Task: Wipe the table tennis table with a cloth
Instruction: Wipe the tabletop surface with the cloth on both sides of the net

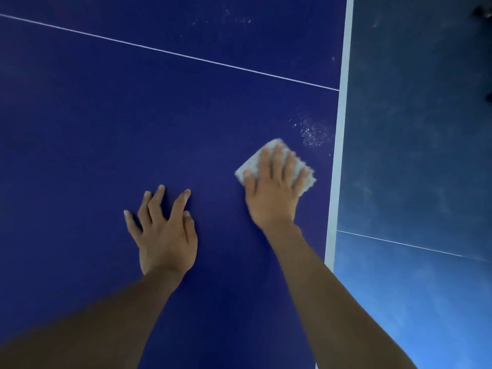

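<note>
The dark blue table tennis table (106,134) fills most of the view, crossed by a thin white centre line (170,51). My right hand (274,190) presses flat on a small folded white cloth (269,151) near the table's right side, fingers straight and spread over it. A patch of white dust specks (311,131) lies just beyond the cloth, close to the white edge stripe (338,155). My left hand (165,233) rests on the bare table surface to the left of the cloth, fingers spread and holding nothing.
Right of the white edge stripe lies a lighter blue surface (415,155) with a thin white line (399,243) across it. Fainter dust marks (229,20) show at the table's far side. Dark objects sit at the upper right corner (483,12).
</note>
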